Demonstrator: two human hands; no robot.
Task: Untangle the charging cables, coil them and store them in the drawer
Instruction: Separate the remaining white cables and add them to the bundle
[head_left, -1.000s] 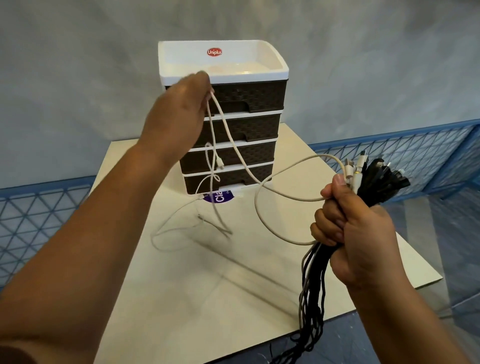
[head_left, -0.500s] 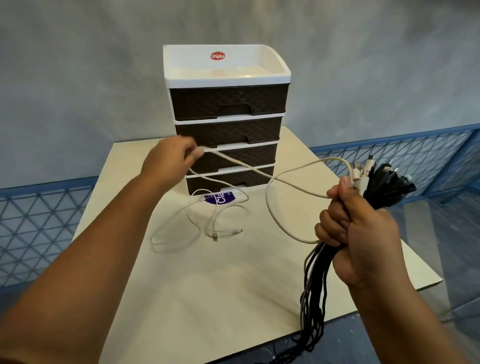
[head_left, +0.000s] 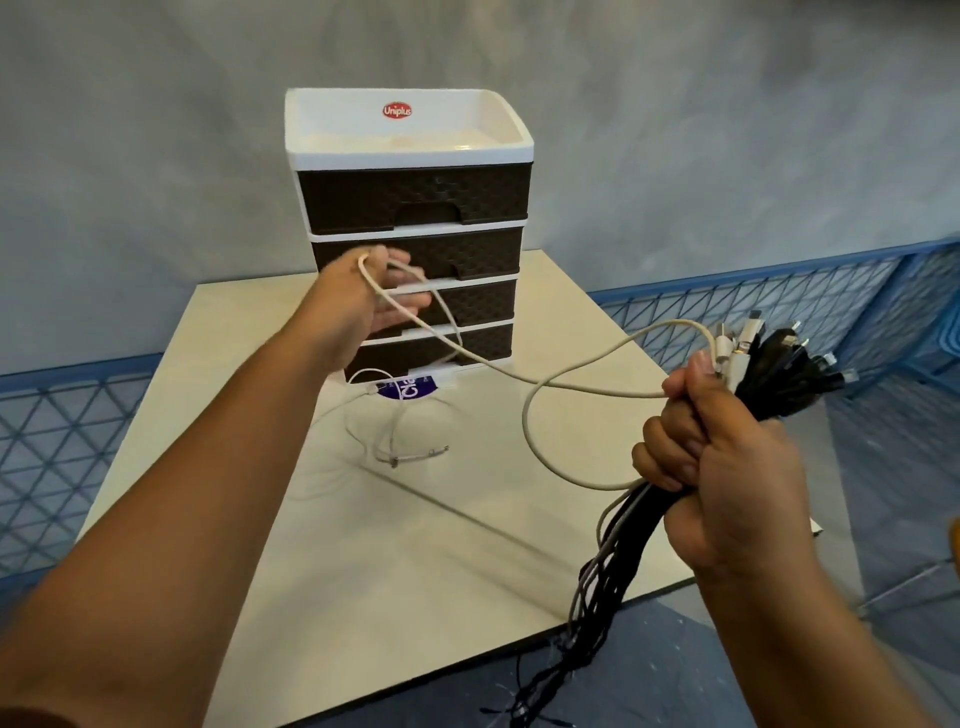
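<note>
Gripping a bundle of black and white charging cables (head_left: 769, 374), the right hand (head_left: 727, 467) hangs over the table (head_left: 415, 545); the left hand (head_left: 363, 296), fingers loosely extended, carries a white cable (head_left: 571, 387) before the closed drawer unit (head_left: 415, 197).

Left hand (head_left: 363, 296) opened its fingers, white cable (head_left: 415, 317) draped.

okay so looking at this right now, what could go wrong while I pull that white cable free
The white charging cable runs slack from your left hand into the fisted bundle of black and white cables in your right hand; its loop may snag there. Its loose end lies on the cream tabletop by the brown-and-white plastic drawer tower, and could catch.
</note>
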